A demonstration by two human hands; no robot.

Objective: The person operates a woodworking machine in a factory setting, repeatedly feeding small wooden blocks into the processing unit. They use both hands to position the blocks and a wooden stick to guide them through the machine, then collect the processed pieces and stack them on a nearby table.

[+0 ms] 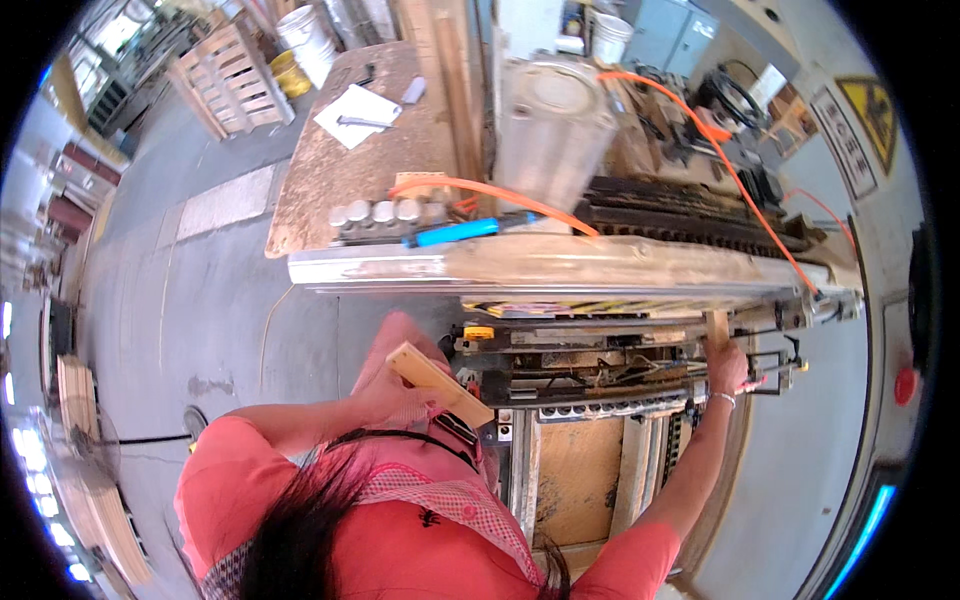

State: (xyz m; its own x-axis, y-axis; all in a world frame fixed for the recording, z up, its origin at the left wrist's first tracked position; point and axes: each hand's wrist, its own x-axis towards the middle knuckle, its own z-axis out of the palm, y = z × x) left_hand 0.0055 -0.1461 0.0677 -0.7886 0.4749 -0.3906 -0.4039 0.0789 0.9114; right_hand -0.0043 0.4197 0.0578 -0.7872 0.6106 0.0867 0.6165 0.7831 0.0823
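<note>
A short, flat wooden board (pixel 445 388) is tilted in front of my body, and my left hand (pixel 396 398) is closed on its near side. Far over to the right, my right hand (pixel 728 366) grips a small wooden piece (pixel 717 326) at the right end of the machine (pixel 600 345). The piece's upper end reaches the long metal beam (pixel 520 268); whether it touches cannot be made out. My right fingers are partly hidden. Between my hands run the machine's rails, with a yellow fitting (pixel 479 333) near the left end.
A blue air gun (pixel 470 231) with an orange hose (pixel 745 190) lies behind the beam. A brown worktable (pixel 300 205) holds white paper (pixel 357 117). A red button (pixel 905 387) is on the right-hand panel. A wooden pallet (pixel 232 80) stands far left.
</note>
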